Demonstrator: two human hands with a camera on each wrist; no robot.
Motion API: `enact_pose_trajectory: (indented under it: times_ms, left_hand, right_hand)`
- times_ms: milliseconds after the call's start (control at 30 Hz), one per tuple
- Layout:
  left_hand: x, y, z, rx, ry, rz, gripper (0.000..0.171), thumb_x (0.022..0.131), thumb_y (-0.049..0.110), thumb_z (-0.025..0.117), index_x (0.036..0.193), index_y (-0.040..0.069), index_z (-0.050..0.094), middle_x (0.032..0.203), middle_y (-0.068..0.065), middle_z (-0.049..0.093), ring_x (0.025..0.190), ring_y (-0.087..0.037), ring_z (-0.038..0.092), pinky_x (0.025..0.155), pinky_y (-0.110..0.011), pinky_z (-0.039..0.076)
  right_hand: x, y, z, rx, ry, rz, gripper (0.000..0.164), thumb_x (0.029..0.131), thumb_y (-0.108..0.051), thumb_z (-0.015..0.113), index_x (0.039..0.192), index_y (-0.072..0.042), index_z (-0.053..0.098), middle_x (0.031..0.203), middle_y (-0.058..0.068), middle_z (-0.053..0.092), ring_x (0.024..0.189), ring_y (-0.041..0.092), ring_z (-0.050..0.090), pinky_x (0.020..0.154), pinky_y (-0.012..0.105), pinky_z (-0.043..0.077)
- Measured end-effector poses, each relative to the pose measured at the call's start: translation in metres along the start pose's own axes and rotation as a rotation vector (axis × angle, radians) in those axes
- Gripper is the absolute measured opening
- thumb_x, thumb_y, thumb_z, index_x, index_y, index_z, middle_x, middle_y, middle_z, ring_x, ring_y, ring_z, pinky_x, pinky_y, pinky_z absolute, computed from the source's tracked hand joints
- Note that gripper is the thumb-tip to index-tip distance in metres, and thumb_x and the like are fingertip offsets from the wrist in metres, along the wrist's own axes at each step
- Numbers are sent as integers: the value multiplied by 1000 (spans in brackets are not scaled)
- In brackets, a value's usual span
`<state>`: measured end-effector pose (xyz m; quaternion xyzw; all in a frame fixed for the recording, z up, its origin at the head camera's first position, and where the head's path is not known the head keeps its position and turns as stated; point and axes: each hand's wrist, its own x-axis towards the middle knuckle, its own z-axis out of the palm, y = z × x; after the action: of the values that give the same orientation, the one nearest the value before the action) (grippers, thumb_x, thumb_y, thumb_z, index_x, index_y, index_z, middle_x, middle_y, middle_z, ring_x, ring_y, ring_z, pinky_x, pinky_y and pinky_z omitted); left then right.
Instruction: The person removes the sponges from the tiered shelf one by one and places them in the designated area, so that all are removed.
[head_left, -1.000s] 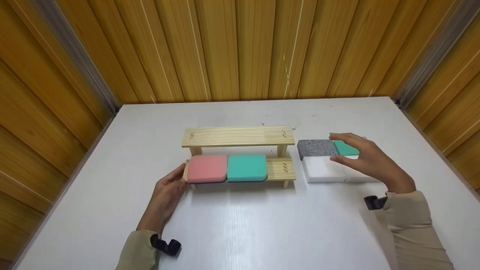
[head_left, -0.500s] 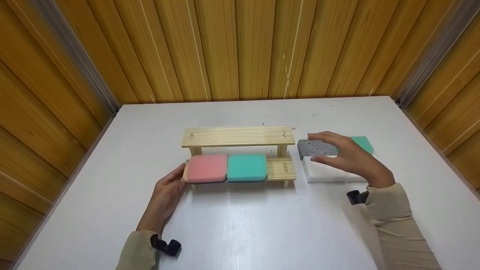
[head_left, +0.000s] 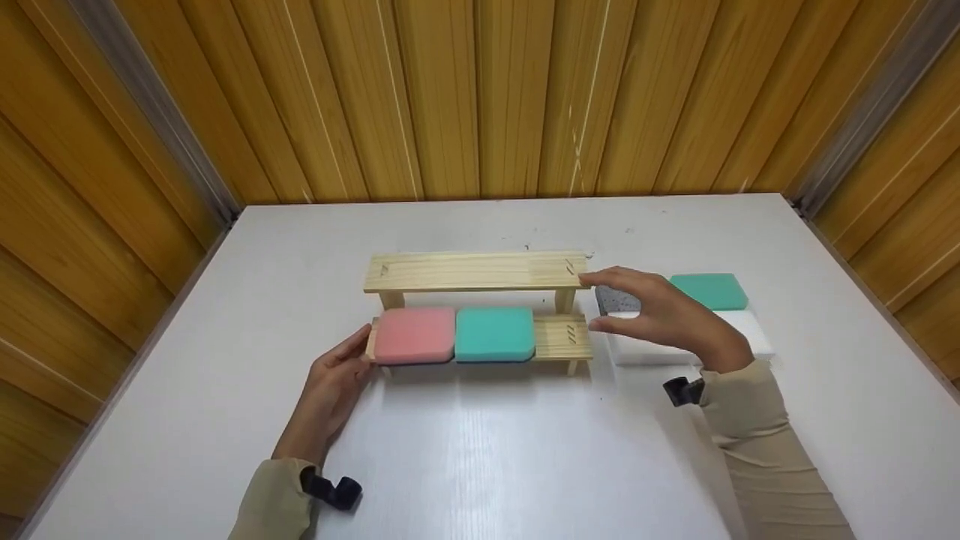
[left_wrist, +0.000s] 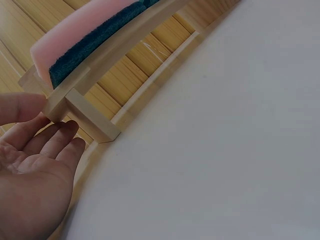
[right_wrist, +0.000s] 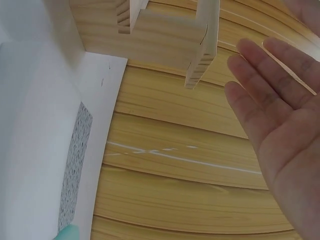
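Observation:
A two-step wooden rack (head_left: 472, 271) stands mid-table. On its lower step lie a pink sponge (head_left: 415, 335) and a teal sponge (head_left: 494, 334), side by side, with dark undersides. My left hand (head_left: 335, 382) grips the left end of that step; in the left wrist view its thumb is above the board and the fingers (left_wrist: 62, 140) are below. My right hand (head_left: 664, 311) hovers by the rack's right end, thumb and fingers spread around nothing. The right wrist view shows a gap between its straight fingers (right_wrist: 262, 75) and the board's end (right_wrist: 200, 70).
Right of the rack, partly behind my right hand, are white blocks (head_left: 742, 334), a speckled grey block (head_left: 615, 300) and a green block (head_left: 709, 291). Wood-patterned panels (head_left: 510, 97) rise behind the white table (head_left: 480, 450).
My right hand has moved left from over the blocks to the rack's right end, uncovering the green block. The left hand, rack and both sponges stay put.

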<state>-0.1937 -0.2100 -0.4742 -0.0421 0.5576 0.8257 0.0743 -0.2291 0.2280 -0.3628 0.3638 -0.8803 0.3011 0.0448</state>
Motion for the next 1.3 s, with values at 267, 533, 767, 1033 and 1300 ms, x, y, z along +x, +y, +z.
enact_pose_trajectory:
  times_ms: [267,533,767,1033,1300]
  left_hand:
    - [1,0,0,21,29,-24,60,91,-7,47,148,4,33,156,-7,30,143,-19,32,107,-19,41]
    - [0,0,-1,1,22,-29,60,92,-6,48,149,4,32,157,-6,29,144,-18,31,108,-19,41]
    - [1,0,0,3,25,-31,60,92,-6,49,149,4,33,157,-6,30,143,-18,32,108,-20,41]
    - [-1,1,0,-16,8,-17,59,92,-6,48,149,3,32,157,-8,29,144,-20,31,108,-21,40]
    - [0,0,-1,-20,-15,1,60,92,-8,47,149,0,29,158,-11,26,145,-23,28,110,-22,39]
  right_hand:
    - [13,-9,11,26,-75,-5,55,84,-24,75,132,-5,56,133,10,59,127,29,52,105,50,45]
    - [23,-16,26,69,-141,-15,59,86,-28,72,135,-4,52,137,12,55,127,31,51,106,51,44]
    - [29,-21,37,97,-190,33,67,84,-32,73,141,-7,48,144,11,49,133,31,46,109,51,41]
    - [35,-24,48,108,-237,86,72,83,-34,74,145,-13,43,149,9,43,139,30,38,112,53,37]
    - [41,-24,62,63,-243,23,75,84,-35,73,147,-13,39,151,8,39,141,29,33,115,50,33]
